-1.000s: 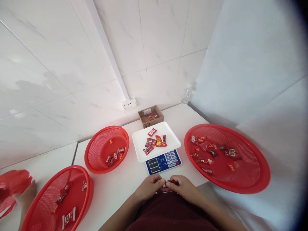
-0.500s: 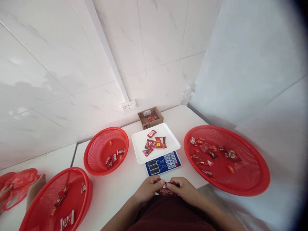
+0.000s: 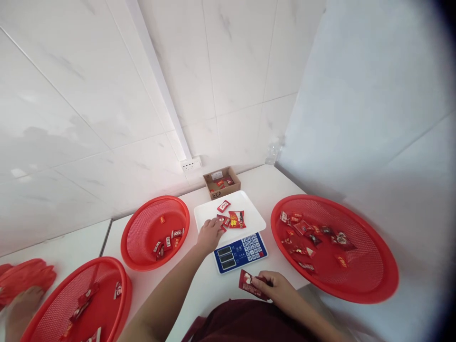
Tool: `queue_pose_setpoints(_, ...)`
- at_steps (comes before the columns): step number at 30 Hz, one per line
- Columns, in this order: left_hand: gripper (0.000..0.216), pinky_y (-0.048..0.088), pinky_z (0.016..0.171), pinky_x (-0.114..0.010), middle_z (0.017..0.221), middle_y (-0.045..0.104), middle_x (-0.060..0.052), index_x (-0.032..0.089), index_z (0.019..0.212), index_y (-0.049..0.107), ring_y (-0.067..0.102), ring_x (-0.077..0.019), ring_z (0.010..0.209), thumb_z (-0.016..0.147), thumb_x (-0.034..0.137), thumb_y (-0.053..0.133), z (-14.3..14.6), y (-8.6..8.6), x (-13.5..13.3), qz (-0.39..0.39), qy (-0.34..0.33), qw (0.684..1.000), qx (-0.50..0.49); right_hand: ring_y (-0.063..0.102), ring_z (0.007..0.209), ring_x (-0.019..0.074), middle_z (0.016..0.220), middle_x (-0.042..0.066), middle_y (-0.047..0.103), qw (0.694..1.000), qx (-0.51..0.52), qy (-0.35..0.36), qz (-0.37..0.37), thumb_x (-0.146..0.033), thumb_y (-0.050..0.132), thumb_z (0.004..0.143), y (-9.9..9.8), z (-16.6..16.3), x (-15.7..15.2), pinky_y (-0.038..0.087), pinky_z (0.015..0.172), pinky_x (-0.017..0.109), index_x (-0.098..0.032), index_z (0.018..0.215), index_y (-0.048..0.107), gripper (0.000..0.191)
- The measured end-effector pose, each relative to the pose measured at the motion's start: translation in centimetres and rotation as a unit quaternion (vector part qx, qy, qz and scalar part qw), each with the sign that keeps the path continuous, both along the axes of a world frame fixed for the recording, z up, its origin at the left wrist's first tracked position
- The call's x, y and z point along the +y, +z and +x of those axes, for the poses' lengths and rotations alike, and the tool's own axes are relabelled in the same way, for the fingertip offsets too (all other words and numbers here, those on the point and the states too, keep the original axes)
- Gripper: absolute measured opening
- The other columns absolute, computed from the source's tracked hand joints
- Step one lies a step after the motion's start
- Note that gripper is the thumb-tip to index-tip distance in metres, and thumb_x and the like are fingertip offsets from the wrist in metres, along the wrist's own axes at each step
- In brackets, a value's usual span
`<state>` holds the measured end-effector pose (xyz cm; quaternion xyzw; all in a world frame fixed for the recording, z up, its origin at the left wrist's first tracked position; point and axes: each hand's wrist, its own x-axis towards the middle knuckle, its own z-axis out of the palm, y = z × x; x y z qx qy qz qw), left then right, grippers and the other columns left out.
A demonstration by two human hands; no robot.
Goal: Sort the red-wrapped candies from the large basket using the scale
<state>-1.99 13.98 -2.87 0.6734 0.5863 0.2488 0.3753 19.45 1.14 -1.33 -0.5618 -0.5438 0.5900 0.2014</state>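
Note:
My left hand reaches over the white tray of the scale, its fingers bent down over small dark red snack packets and partly hiding them; whether it grips one is unclear. Beside them on the tray lie a larger red-and-yellow packet and a small red-and-white packet. My right hand pinches a dark red snack packet in front of the scale's blue keypad panel, close to my body.
A large red basket with several packets stands at right. Two more red baskets with packets are at left. Behind the tray sits a cardboard box. At far left, another person's hand touches a red plastic bag.
My hands have parted. The left let go of the dark red packet and moved forward onto the tray; the right keeps the packet. The other person's hand and red bag shifted left.

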Motion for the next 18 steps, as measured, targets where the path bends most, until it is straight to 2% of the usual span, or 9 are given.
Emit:
queue_pose_setpoints(5,0.029,0.003,0.11,-0.045,0.137,0.041,-0.005,0.028,0.102,0.062,0.014,-0.0294,0.135,0.073,0.031,0.063,0.3,-1.2,2.0,0.002,-0.037,0.998,0.06,0.041,0.055,0.0117,0.053,-0.002,0.047,1.0,-0.008,-0.017,-0.003,-0.057,0.047,0.074,-0.1,0.7,-0.2,0.029,0.053,0.025,-0.019,0.056,0.046,0.042)
queue_pose_setpoints(9,0.037,0.003,0.108,-0.05,0.142,0.033,-0.01,0.024,0.113,0.056,0.01,-0.0319,0.136,0.078,0.034,0.057,-0.3,-1.2,2.8,0.004,-0.024,0.989,0.143,0.04,0.054,0.012,0.053,-0.003,0.046,1.0,-0.016,-0.024,-0.008,-0.058,0.047,0.073,-0.1,0.8,-0.4,0.028,0.053,0.025,-0.019,0.055,0.046,0.043)
queue_pose_setpoints(11,0.041,0.007,0.108,-0.048,0.143,0.03,-0.011,0.023,0.119,0.051,0.01,-0.0309,0.136,0.081,0.036,0.052,-0.6,-0.9,2.7,0.004,-0.017,0.982,0.187,0.039,0.054,0.0116,0.052,-0.003,0.044,0.999,-0.017,-0.026,-0.008,-0.059,0.047,0.073,-0.3,0.8,-0.4,0.027,0.052,0.025,-0.019,0.055,0.045,0.043)
queue_pose_setpoints(14,0.043,0.021,0.104,-0.043,0.134,0.041,-0.013,0.022,0.122,0.047,0.025,-0.0287,0.13,0.084,0.041,0.044,-0.7,-0.4,1.5,-0.004,-0.02,0.972,0.233,0.039,0.054,0.0112,0.052,-0.004,0.043,1.0,-0.019,-0.022,-0.003,-0.059,0.046,0.073,-0.7,0.7,-0.3,0.027,0.052,0.024,-0.019,0.055,0.044,0.044)
queue_pose_setpoints(16,0.041,0.033,0.095,-0.04,0.121,0.05,-0.013,0.021,0.119,0.049,0.041,-0.0274,0.118,0.086,0.042,0.039,-0.7,-0.2,0.2,-0.02,-0.034,0.967,0.251,0.039,0.055,0.0114,0.053,-0.003,0.044,1.0,-0.018,-0.016,-0.001,-0.059,0.046,0.072,-0.8,0.7,-0.2,0.028,0.053,0.024,-0.019,0.056,0.045,0.044)
queue_pose_setpoints(18,0.039,0.038,0.088,-0.037,0.114,0.053,-0.011,0.022,0.117,0.052,0.047,-0.0251,0.108,0.086,0.041,0.037,-0.7,-0.2,-1.1,-0.035,-0.057,0.962,0.264,0.04,0.055,0.0117,0.053,-0.003,0.045,1.0,-0.014,-0.011,0.001,-0.06,0.046,0.072,-0.7,0.5,-0.1,0.028,0.053,0.024,-0.019,0.056,0.045,0.044)
